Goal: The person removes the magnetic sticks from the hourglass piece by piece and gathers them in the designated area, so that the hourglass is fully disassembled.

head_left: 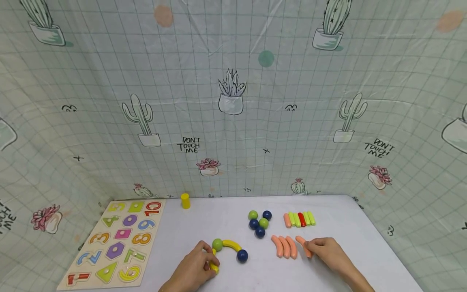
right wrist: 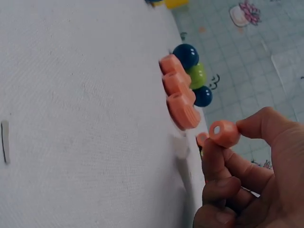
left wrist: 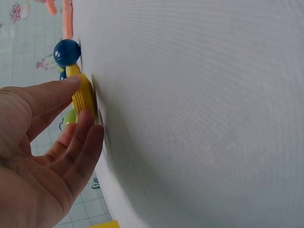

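Observation:
My left hand [head_left: 195, 265] pinches a curved yellow tube [head_left: 214, 267] between thumb and fingers, low at the table. The tube meets a green ball [head_left: 217, 244]; from that ball a second curved yellow tube [head_left: 232, 244] leads to a dark blue ball [head_left: 242, 255]. Ridges show on the held yellow tube [left wrist: 85, 97] in the left wrist view. On the right, my right hand [head_left: 328, 251] grips a curved salmon tube [head_left: 301, 242] by thumb and fingertips. Its hole faces the right wrist camera, where the tube [right wrist: 225, 133] looks raised. Three similar tubes [head_left: 286, 247] lie side by side just left.
Loose green and blue balls [head_left: 253, 224] cluster at mid-table. Behind the salmon tubes is a row of short green, red and salmon sticks [head_left: 300, 219]. A wooden number puzzle board [head_left: 149, 239] covers the left side; a yellow cylinder [head_left: 185, 201] stands near the back edge.

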Tool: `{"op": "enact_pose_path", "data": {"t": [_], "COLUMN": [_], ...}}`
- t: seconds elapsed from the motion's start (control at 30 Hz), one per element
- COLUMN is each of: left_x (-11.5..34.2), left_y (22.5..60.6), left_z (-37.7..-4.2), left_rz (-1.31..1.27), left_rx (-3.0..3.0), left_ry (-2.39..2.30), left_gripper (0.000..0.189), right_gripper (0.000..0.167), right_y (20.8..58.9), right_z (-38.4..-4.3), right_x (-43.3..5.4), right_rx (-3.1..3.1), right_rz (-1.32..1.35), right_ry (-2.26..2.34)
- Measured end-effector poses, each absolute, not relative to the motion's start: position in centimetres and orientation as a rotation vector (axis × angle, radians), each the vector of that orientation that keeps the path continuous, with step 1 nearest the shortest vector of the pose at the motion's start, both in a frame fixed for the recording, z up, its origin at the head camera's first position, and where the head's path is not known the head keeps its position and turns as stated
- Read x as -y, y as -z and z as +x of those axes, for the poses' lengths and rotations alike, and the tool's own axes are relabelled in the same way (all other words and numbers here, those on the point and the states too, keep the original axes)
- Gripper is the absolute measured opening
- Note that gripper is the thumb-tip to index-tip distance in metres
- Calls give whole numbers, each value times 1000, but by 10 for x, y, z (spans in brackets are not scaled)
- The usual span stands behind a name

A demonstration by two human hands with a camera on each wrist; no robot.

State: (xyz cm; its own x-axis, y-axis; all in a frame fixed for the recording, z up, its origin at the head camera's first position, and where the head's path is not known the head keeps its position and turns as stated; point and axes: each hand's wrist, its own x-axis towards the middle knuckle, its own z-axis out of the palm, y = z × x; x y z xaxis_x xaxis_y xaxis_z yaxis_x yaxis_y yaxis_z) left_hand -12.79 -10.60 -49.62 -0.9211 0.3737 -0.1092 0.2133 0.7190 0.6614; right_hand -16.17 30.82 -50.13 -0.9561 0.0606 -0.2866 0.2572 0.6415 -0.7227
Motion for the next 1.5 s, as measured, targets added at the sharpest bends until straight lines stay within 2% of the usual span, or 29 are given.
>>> {"op": "enact_pose_path", "data": {"t": [0.17, 0.4, 1.3, 1.5], "left_x": [107, 107, 106, 106], "left_y": [495, 494, 495, 496], "left_z": [-127, -127, -125, -125], "left_rz": [470, 464, 474, 483], "left_rx": [-2696, -2697, -2702, -2707], "left_ry": [-985, -979, -1013, -1020], "left_gripper": [14, 13, 15, 14], "right_gripper": [31, 15, 20, 18], "right_y": [509, 505, 506, 496], "right_z": [-164, -169, -173, -170], "right_x": [-312, -303, -290, -279], "right_rx": [-2657, -2740, -2822, -2887], "right_rz": [241, 168, 129, 85], "right_ry": [1088, 965, 986, 1035]}}
